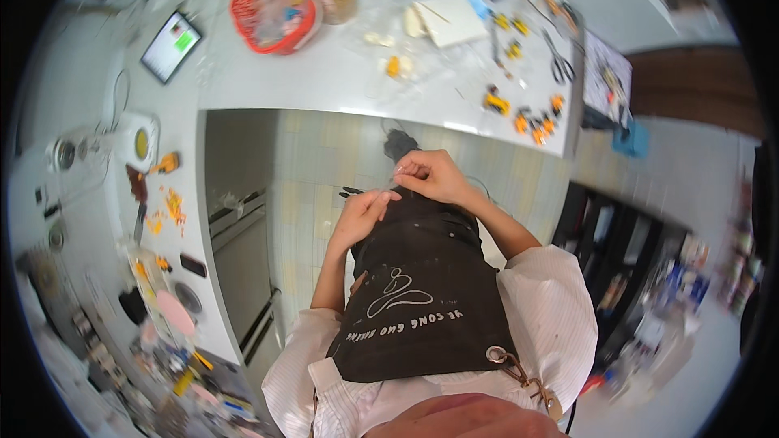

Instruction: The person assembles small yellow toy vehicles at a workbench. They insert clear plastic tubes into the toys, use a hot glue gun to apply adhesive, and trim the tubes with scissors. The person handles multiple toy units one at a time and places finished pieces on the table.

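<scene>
White counter (324, 85), bent fingers (414, 165) — contents unclear

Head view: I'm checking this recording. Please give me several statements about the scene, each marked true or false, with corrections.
1. The red basket stands on the white table. True.
2. The scissors lie left of the basket. False: they lie to its right.
3. The right hand is higher in the picture than the left hand. True.
4. The left hand grips the scissors. False: they lie on the table, away from both hands.
5. The person wears a black apron. True.
6. The screen at upper left is dark. False: it is lit.
</scene>
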A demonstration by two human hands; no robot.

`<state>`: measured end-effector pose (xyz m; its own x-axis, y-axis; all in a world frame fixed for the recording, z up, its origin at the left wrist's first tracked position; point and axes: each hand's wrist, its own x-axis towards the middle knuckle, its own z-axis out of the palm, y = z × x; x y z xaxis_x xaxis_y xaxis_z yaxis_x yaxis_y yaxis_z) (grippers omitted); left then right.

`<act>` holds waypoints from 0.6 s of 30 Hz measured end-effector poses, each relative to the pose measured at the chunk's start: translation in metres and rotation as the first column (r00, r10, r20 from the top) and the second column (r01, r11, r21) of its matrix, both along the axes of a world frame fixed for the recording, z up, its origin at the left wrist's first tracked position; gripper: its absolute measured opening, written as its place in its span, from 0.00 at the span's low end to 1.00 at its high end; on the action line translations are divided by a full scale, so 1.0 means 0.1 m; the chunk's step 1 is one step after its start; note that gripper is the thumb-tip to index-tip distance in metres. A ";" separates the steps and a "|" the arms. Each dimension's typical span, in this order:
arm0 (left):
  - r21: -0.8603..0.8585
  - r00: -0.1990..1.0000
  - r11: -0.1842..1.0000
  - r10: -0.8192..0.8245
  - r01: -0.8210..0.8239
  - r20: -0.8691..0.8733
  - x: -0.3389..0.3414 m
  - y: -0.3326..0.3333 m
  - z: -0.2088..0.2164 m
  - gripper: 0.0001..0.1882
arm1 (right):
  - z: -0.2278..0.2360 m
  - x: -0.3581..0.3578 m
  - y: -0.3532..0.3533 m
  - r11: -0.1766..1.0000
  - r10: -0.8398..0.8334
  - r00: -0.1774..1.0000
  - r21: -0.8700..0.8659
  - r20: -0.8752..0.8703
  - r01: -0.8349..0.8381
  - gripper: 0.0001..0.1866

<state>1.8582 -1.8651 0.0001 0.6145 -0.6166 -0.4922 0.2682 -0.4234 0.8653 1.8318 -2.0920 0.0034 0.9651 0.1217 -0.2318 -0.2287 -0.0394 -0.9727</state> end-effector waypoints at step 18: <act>0.081 0.709 0.926 -0.336 0.368 0.620 -0.88 -0.65 0.12 0.09 | -0.01 -1.61 -0.88 0.822 0.172 0.895 0.561 -0.411 0.099 0.07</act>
